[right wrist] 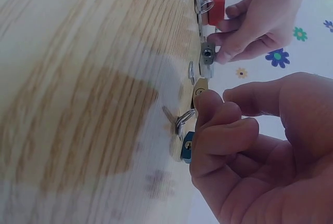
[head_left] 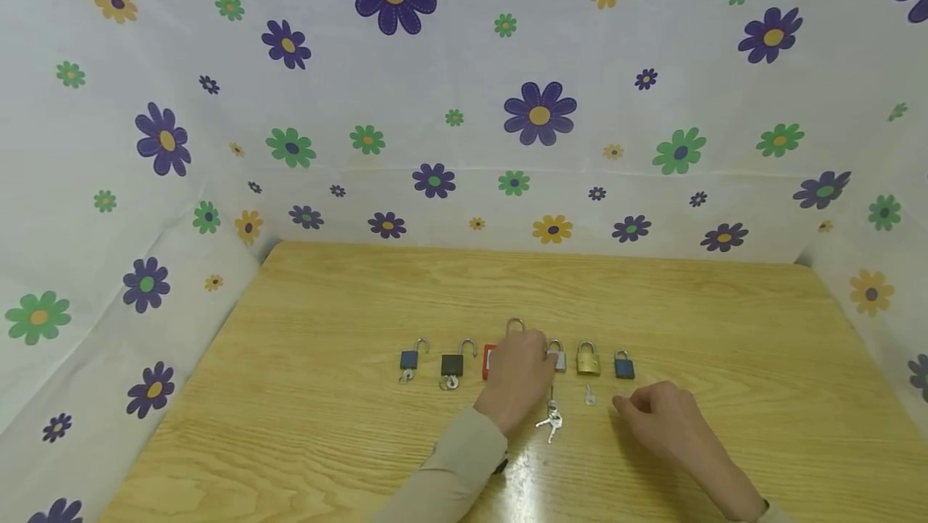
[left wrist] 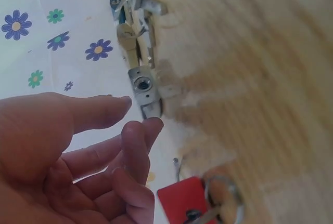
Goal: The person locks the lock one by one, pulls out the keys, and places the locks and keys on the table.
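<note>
Left hand (head_left: 518, 378) at silver padlock (head_left: 557, 360), fingertips right beside it; pinching or not, can't tell. Right hand (head_left: 665, 420) hangs loosely curled, nothing visible in it, just nearer person than blue padlock (head_left: 624, 367). Brass padlock (head_left: 588, 361) and single key (head_left: 590, 396) between hands. Red padlock (left wrist: 177, 198) on left hand's outer side; key bunch (head_left: 554, 420) on its inner side. Step looks like taking hold of silver padlock; next move calls for firm thumb-and-finger pinch.
</note>
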A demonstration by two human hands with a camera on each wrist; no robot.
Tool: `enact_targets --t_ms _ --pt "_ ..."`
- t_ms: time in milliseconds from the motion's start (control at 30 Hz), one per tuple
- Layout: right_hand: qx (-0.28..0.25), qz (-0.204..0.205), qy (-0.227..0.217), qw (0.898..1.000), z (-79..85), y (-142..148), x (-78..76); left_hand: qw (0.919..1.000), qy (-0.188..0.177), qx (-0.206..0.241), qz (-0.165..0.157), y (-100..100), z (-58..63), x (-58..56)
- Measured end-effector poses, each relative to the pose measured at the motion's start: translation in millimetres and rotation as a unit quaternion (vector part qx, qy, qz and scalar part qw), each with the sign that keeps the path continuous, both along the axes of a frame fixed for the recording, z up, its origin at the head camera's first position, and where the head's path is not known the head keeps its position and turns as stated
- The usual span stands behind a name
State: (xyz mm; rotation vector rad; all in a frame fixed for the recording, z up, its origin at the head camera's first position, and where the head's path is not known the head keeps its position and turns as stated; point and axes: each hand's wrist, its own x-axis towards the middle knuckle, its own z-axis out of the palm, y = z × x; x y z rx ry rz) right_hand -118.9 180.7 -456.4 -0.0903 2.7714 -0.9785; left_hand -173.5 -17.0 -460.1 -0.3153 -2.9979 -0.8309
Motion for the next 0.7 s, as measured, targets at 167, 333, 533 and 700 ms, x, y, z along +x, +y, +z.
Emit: enact_targets --t_ms 167,333,533,700 --pt "-0.002 0.002 -0.002 1.0 0.6 -1 -0.5 0.9995 0.027 0.015 0.005 -16 8.0 0.6" --pt "0.006 -0.002 -0.008 1.0 1.3 0 -0.3 0.9984 0.037 -0.014 0.04 -45 10.5 -0.1" --pt "0.005 -0.012 -0.013 1.0 -0.9 0 0.9 0.9987 -0.014 -0.001 0.05 -68 5.8 4.5" --pt "0.004 -0.012 -0.015 1.0 -0.3 -3 2.8 0.9981 -0.036 0.009 0.049 -70 2.8 9.0"
